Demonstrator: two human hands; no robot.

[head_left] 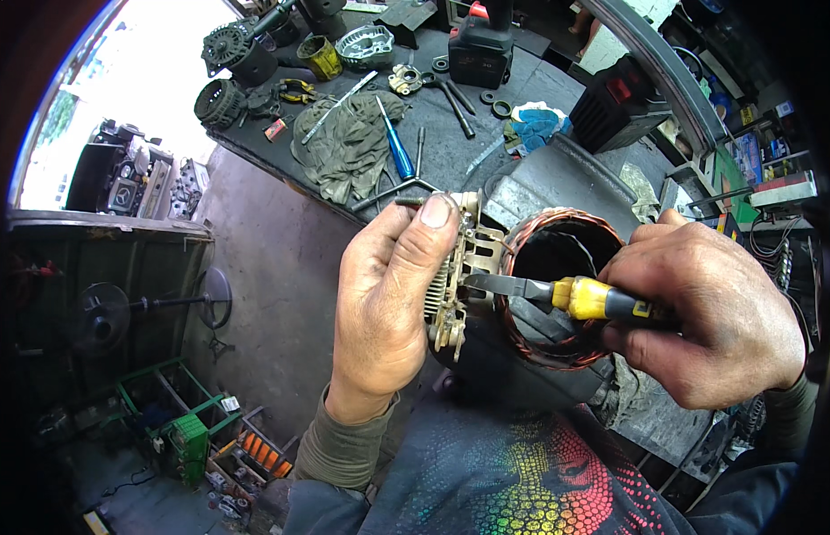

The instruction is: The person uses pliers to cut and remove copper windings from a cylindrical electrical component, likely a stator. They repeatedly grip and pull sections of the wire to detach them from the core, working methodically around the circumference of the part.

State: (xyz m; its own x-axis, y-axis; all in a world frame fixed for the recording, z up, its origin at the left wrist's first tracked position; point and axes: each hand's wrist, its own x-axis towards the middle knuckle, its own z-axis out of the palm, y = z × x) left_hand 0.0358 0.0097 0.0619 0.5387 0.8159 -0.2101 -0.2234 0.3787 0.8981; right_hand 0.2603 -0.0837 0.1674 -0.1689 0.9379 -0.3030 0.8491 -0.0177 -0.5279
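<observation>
My left hand (384, 294) is closed round a metal alternator rectifier plate (452, 308) with fins and tabs, the thumb pressing on its top end. Beside it is a stator ring (519, 337) wound with copper wire; one of its leads reaches towards the plate. My right hand (709, 312) grips yellow-and-black pliers (580, 298) by the handles, which it mostly hides. The jaws cross in front of the ring, and their tip is at the edge of the rectifier plate. Whether the tip bites on a wire, I cannot tell.
On the dark workbench lie a grey rag (344, 156), a blue screwdriver (395, 143), a three-armed wrench (406, 185), a ratchet (451, 105) and a blue-white glove (538, 120). Alternator housings (237, 52) stand far left. A green metal frame (188, 437) is on the floor.
</observation>
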